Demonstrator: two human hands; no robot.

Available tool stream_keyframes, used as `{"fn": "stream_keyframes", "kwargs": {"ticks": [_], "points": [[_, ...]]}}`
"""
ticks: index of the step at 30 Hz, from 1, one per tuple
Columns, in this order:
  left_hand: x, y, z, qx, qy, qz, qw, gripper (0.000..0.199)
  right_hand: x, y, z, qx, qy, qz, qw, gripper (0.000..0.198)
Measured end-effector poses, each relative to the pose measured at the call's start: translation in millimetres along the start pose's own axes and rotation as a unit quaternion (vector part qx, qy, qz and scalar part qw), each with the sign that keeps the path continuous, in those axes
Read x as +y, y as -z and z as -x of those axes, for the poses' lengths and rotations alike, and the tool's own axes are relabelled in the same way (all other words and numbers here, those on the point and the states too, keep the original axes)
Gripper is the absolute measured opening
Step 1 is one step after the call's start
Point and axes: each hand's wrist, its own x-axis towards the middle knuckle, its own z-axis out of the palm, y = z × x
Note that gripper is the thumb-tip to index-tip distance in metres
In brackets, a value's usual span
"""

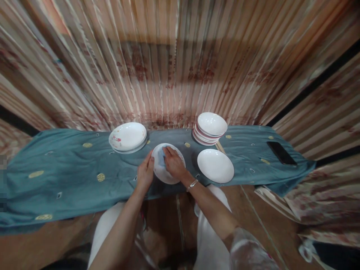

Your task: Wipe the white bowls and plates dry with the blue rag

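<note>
A white plate [172,177] lies in front of me near the table's front edge. My left hand [145,173] is closed on its left rim, thumb on top. Pressed against the inside of the plate is a light blue cloth [161,157], and my right hand [173,162], with a silver bracelet at the wrist, is closed over it. The cloth is partly hidden beneath my fingers. To the right of this plate sits another white plate [215,166], apart from my hands.
Behind on the left is a stack of flower-patterned plates [129,137]. A stack of white bowls [212,124] stands behind on the right. A black phone [281,153] lies at the right end of the table with its green cloth [75,180]. Pleated curtains [157,67] hang behind.
</note>
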Motion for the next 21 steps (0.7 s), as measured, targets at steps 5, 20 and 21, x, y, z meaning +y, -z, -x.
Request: {"fn": "stream_keyframes", "kwargs": {"ticks": [5,20,21], "points": [[4.1,2.1,0.8,0.007,0.012,-0.014,1.0,0.05,14.2,11.2,9.5,-0.045,-0.041,0.079,0.995,0.04],[8.4,4.4,-6.0,0.022,-0.011,-0.039,0.999,0.059,-5.7,23.1,66.8,-0.139,0.023,-0.121,0.983,0.038],[8.5,3.9,-6.1,0.02,-0.012,-0.039,0.999,0.06,-8.5,21.0,66.1,-0.132,0.029,-0.151,0.979,0.041]]}}
